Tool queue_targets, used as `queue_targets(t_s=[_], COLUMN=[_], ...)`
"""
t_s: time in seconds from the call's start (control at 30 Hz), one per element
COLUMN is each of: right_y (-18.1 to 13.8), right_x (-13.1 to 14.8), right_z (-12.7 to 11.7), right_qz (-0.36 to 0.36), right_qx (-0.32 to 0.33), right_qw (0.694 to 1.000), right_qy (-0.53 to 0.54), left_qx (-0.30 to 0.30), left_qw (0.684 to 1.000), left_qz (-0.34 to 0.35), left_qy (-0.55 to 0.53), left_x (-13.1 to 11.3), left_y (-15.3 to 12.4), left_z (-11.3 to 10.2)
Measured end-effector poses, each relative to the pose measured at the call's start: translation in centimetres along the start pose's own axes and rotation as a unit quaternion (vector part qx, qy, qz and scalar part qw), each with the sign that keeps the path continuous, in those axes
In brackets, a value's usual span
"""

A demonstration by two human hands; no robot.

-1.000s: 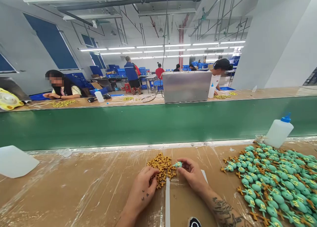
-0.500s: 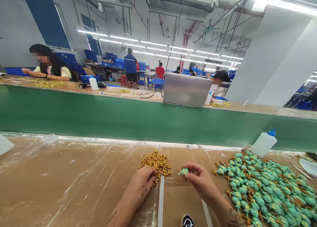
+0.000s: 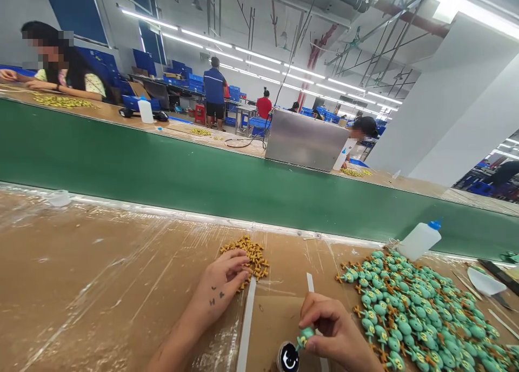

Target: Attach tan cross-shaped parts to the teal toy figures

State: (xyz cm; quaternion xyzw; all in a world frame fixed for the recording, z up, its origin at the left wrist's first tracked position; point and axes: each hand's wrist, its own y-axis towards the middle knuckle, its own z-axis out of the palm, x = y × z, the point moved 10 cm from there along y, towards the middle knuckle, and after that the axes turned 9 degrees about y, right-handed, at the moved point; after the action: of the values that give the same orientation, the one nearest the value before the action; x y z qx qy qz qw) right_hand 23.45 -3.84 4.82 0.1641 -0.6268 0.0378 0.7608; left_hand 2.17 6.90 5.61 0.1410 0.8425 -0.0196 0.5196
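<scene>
Nearest the bottom edge, the right hand [image 3: 336, 334] pinches a small green figure [image 3: 305, 337] between fingers and thumb, just above a round black-and-white pot [image 3: 288, 358]. Slightly farther and to the left, the left hand [image 3: 221, 283] rests with loosely spread fingers on a pile of tan pieces [image 3: 248, 254], gripping nothing that shows. Right of both lies a heap of green figures [image 3: 409, 318], a white squeeze bottle [image 3: 419, 239] at its far edge. Beyond runs the green conveyor belt [image 3: 203, 180].

Right hand [image 3: 334, 334] pulls back from beside the tan pile [image 3: 247, 256] toward the body, teal figure [image 3: 305, 337] now at a small black pot [image 3: 288, 357]. Left hand [image 3: 221, 283] moves onto the pile's near edge.
</scene>
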Motion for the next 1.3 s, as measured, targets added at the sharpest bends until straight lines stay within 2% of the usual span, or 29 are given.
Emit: queue_targets(t_s=[0.23,0.47,0.73,0.87,0.93,1.07,1.17,1.3], right_y=[-0.5,-0.5,-0.6,-0.5,-0.2,0.1,0.0,0.1], right_x=[-0.7,-0.1,-0.4,0.2,0.7,0.7,0.2,-0.3], right_z=[-0.3,0.9,1.0,1.3,1.1,-0.2,-0.8,-0.8], right_qz=[0.025,0.040,0.043,0.019,-0.010,-0.068,-0.096,-0.104], right_qx=[0.005,0.020,0.021,0.023,0.004,-0.092,-0.145,-0.163], right_qw=[0.999,0.995,0.989,0.997,1.000,0.990,0.980,0.975], right_qy=[-0.026,-0.091,-0.140,-0.077,-0.005,0.077,0.101,0.109], left_qx=[0.006,0.027,0.077,0.113,0.137,0.195,0.200,0.192], left_qw=[0.998,0.990,0.962,0.946,0.940,0.928,0.935,0.942], left_qz=[-0.036,-0.080,-0.128,-0.133,-0.132,-0.123,-0.116,-0.106], left_qy=[-0.048,-0.112,-0.229,-0.271,-0.285,-0.292,-0.268,-0.253], left_x=[0.5,0.0,0.0,-0.5,-1.0,-2.0,-2.1,-2.2], left_y=[-0.1,-0.4,-1.4,-2.0,-2.3,-3.3,-3.6,-3.5], left_z=[0.4,1.3,4.4,5.7,6.5,8.2,8.6,8.5])
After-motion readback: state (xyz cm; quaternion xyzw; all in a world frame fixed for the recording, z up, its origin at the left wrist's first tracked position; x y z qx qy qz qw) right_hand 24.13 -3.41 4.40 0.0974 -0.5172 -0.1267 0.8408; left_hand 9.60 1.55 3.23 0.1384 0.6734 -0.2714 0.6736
